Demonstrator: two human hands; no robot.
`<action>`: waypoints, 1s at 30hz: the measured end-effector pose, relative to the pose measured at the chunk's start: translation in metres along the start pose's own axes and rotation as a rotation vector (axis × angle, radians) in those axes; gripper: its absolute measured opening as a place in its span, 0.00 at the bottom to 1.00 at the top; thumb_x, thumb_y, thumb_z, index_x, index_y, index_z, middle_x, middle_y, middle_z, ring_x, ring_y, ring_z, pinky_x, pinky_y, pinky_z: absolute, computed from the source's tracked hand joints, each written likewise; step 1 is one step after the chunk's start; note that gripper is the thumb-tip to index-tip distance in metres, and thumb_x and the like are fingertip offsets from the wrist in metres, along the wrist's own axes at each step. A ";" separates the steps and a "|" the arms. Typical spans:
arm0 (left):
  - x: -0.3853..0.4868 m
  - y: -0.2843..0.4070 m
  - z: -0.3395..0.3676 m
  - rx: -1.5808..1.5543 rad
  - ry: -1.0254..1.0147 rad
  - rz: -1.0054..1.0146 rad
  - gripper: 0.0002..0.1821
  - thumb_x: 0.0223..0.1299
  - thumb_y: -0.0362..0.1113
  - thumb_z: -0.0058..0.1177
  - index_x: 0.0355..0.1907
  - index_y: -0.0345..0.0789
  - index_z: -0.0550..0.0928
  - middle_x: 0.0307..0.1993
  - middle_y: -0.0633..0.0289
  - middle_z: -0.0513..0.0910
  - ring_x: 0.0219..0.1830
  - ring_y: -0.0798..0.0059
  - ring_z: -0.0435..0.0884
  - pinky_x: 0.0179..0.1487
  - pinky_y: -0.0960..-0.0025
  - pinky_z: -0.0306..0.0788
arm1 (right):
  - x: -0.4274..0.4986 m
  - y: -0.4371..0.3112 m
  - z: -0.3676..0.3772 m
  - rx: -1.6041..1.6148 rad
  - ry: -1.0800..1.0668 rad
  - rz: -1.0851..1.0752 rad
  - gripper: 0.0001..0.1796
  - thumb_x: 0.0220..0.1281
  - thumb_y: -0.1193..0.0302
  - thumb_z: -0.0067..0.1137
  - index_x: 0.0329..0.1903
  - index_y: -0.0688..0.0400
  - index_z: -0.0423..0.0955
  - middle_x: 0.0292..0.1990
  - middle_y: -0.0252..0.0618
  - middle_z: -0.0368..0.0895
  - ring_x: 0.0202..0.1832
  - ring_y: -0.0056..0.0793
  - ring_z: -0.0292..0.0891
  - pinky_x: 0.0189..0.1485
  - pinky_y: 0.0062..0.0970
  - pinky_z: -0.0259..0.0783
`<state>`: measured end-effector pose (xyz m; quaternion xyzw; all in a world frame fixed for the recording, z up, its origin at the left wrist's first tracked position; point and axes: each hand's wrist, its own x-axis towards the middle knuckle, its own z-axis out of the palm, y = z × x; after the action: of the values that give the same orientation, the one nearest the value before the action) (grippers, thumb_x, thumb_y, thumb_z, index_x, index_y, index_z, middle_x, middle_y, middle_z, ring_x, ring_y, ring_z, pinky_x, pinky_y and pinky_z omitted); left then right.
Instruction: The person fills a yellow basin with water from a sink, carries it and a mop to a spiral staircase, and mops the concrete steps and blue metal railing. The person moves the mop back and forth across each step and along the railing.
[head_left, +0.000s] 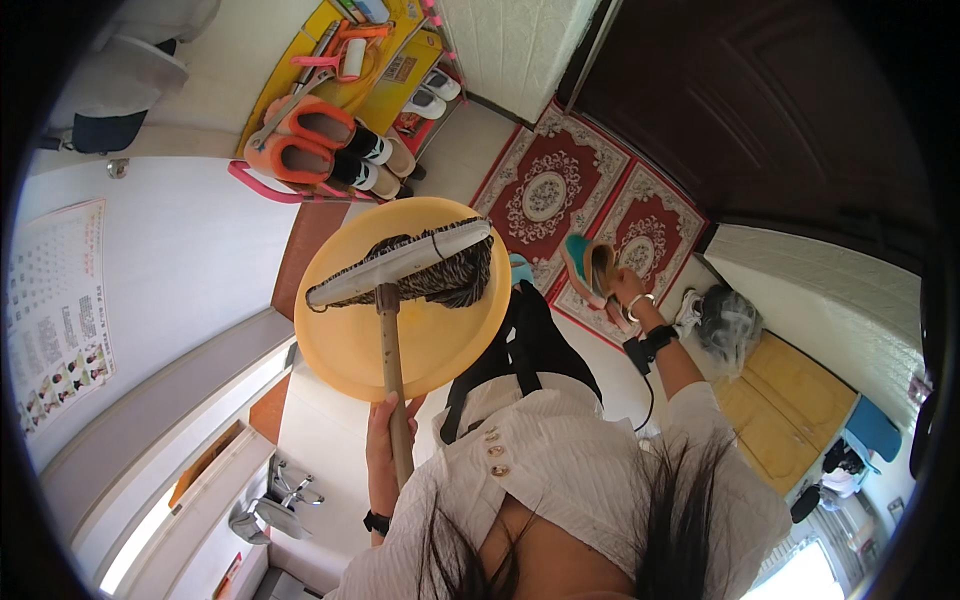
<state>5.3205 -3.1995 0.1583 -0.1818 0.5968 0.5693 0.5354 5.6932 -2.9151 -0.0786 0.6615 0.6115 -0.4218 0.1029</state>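
Observation:
My left hand (391, 431) grips a yellow plastic basin (360, 345) by its near rim, together with the handle (391, 352) of a mop. The mop's grey head (405, 262) lies across the basin, with dark, striped cloth (450, 277) under it. To the right, my right hand (626, 289) is shut on a pair of shoes, one of them teal and tan (581, 259), held above a red patterned mat (637, 240). The lower shoe is partly hidden by my hand. A light blue slipper (520, 268) shows past the basin's right edge.
A shoe rack (274, 187) at the upper left bears orange slippers (300, 161), other shoes and a pink lint roller (349, 60). The dark door (750, 112) stands beyond the mats. White shoes (688, 311), a plastic bag (727, 322) and a wooden cabinet (787, 405) are on the right.

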 end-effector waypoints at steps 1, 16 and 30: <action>-0.002 -0.002 0.001 0.000 -0.006 -0.004 0.20 0.58 0.38 0.55 0.50 0.32 0.70 0.45 0.57 0.78 0.51 0.66 0.78 0.26 0.86 0.75 | -0.006 0.005 0.009 -0.018 0.014 -0.037 0.12 0.61 0.67 0.49 0.33 0.65 0.70 0.29 0.50 0.72 0.32 0.41 0.71 0.37 0.38 0.66; -0.004 0.008 -0.003 0.087 -0.005 -0.017 0.26 0.59 0.39 0.54 0.58 0.33 0.65 0.53 0.55 0.74 0.56 0.68 0.74 0.30 0.87 0.74 | 0.009 0.141 0.160 0.103 0.159 0.037 0.18 0.58 0.58 0.54 0.39 0.60 0.77 0.33 0.47 0.80 0.35 0.44 0.76 0.43 0.39 0.71; 0.004 0.019 -0.014 0.103 -0.056 -0.078 0.25 0.57 0.38 0.56 0.53 0.29 0.68 0.49 0.49 0.75 0.50 0.70 0.77 0.28 0.86 0.77 | -0.102 0.164 0.202 0.737 -0.122 0.385 0.14 0.61 0.58 0.52 0.44 0.52 0.75 0.36 0.32 0.81 0.34 0.25 0.77 0.33 0.32 0.72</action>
<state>5.2967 -3.2049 0.1609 -0.1614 0.6025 0.5215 0.5822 5.7632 -3.1584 -0.1970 0.7302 0.2777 -0.6237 -0.0276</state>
